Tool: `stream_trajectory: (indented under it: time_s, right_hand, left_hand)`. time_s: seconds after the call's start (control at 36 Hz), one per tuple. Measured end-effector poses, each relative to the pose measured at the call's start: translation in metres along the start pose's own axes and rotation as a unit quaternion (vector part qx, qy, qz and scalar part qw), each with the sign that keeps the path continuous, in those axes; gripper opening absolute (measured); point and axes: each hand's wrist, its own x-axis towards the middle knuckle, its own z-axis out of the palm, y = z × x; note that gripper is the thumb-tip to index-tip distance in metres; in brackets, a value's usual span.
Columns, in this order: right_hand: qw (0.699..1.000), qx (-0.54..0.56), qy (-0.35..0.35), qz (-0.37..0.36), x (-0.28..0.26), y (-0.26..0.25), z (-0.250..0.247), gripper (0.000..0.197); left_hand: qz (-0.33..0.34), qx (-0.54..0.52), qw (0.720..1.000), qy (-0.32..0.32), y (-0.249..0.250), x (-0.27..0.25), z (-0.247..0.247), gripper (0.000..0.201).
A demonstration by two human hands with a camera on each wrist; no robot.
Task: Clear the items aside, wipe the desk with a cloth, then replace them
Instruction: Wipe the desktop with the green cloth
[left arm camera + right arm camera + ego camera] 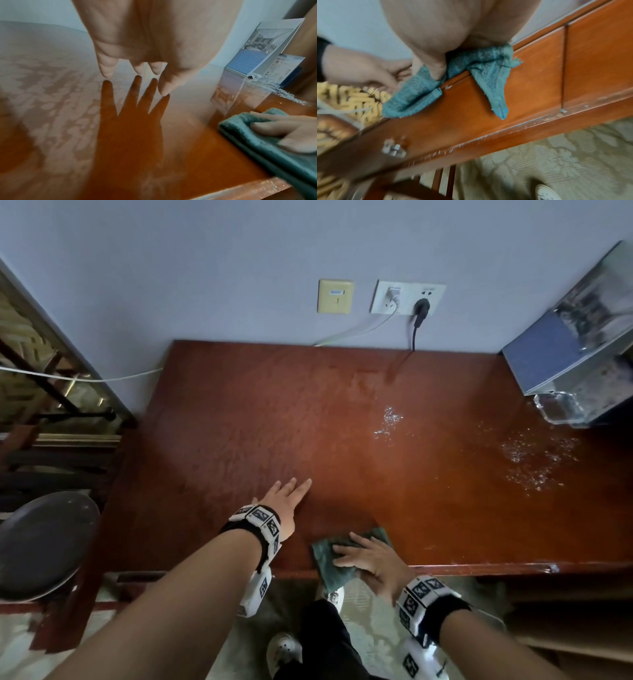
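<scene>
Right hand [368, 559] lies flat on the folded teal terry cloth [329, 556], fingers straight and slightly spread, pressing it onto the near edge of the glossy reddish-brown wooden desk [274, 422]. Part of the cloth hangs over the front edge; the right wrist view shows two folds of it draped down the desk's front panel [530, 75], thumb pinning one fold at the lip. Whether the thumb actually curls under the edge is hard to tell, that view is blurred.

Left hand [289, 498] sits to the left of the cloth, apart from it, palm down, fingers extended and fanned, holding nothing. In the left wrist view its fingertips [106, 73] meet their dark reflection on the desk surface.

Cleared items sit at the far right corner against the wall: blue-and-white printed desk calendar [561, 347], clear glass ashtray [556, 407] just in front of it. Wet droplet patches [388, 421] show on the right half of the desk. Round dark stool [44, 542] stands off the left side. White and black plugs sit in the wall socket [407, 297] above the desk's back edge.
</scene>
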Motion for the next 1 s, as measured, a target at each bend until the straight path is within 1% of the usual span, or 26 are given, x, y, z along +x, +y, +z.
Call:
stream_trajectory:
  time_s: [0.03,0.08,0.11,0.14,0.19,0.28,0.33,0.42,0.5,0.64,0.78,0.86,1.0]
  right_hand:
    - [1.0,0.012,0.014,0.015,-0.001,0.004,-0.004,0.044]
    - [0.995,0.044,0.068,0.055,-0.003,0.013,-0.012,0.05]
    - [0.992,0.062,0.085,0.074,-0.003,0.017,-0.017,0.051]
    - [0.991,0.063,0.082,0.087,-0.001,0.021,-0.021,0.052]
    - [0.993,0.017,0.06,0.098,0.008,0.025,-0.028,0.059]
    - [0.992,-0.039,0.045,0.109,0.029,0.022,-0.037,0.052]
    - [0.991,-0.069,0.004,0.114,0.044,0.017,-0.043,0.055]
    - [0.99,-0.1,-0.037,0.091,0.061,0.014,-0.055,0.06]
    - [0.989,-0.121,-0.066,0.059,0.076,0.016,-0.067,0.06]
    - [0.985,-0.144,-0.096,0.017,0.11,0.026,-0.091,0.058]
    - [0.982,-0.14,-0.118,0.04,0.154,0.032,-0.123,0.059]
    - [0.981,-0.138,-0.126,0.04,0.178,0.041,-0.14,0.059]
    - [0.98,-0.143,-0.13,0.039,0.219,0.061,-0.173,0.061]
  left_hand:
    - [0.003,-0.004,1.0,0.003,0.002,0.0,-0.001,0.103]
    - [0.007,-0.01,1.0,0.008,0.007,0.002,-0.004,0.103]
    - [0.008,-0.011,1.0,0.011,0.009,0.003,-0.005,0.103]
    - [0.009,-0.01,1.0,0.013,0.01,0.005,-0.006,0.103]
    - [0.014,-0.01,1.0,0.015,0.011,0.01,-0.009,0.103]
    - [0.011,-0.009,1.0,0.019,0.014,0.019,-0.013,0.1]
    - [0.008,-0.007,1.0,0.017,0.017,0.024,-0.016,0.098]
    - [0.007,-0.005,1.0,0.015,0.021,0.035,-0.023,0.095]
    - [-0.011,-0.006,1.0,0.016,0.024,0.05,-0.033,0.097]
    - [-0.029,-0.018,0.999,0.025,0.03,0.073,-0.055,0.092]
    - [-0.034,-0.023,0.999,0.028,0.041,0.1,-0.083,0.094]
    - [-0.03,-0.015,0.999,0.034,0.046,0.118,-0.101,0.093]
    - [-0.015,-0.031,0.997,0.062,0.055,0.146,-0.136,0.092]
